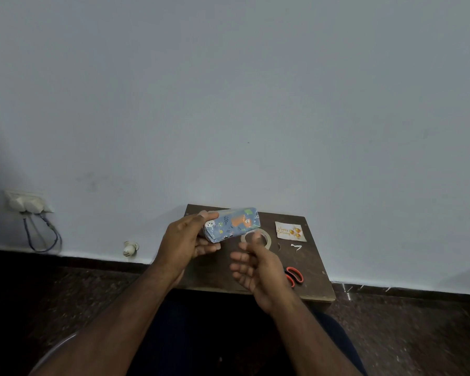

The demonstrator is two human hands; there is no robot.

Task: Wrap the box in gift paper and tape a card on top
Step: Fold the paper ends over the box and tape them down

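Dark wooden board (pixel 304 278) bears everything; above its far left part the left hand (pixel 183 244) grips the wrapped box (pixel 232 225) by one end, the right hand (pixel 255 270) hovers open, holding nothing, near the tape roll (pixel 266 236), orange-handled scissors (pixel 295 275) right, birthday card (pixel 290 231) far right

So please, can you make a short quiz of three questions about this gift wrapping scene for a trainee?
1. True or false: the card is already taped on the wrapped box.
2. Which hand grips the box: A) left hand, B) right hand?
3. Fill in: the scissors have ___ handles.

Key: 1 false, it lies on the table; 2 A; 3 orange.
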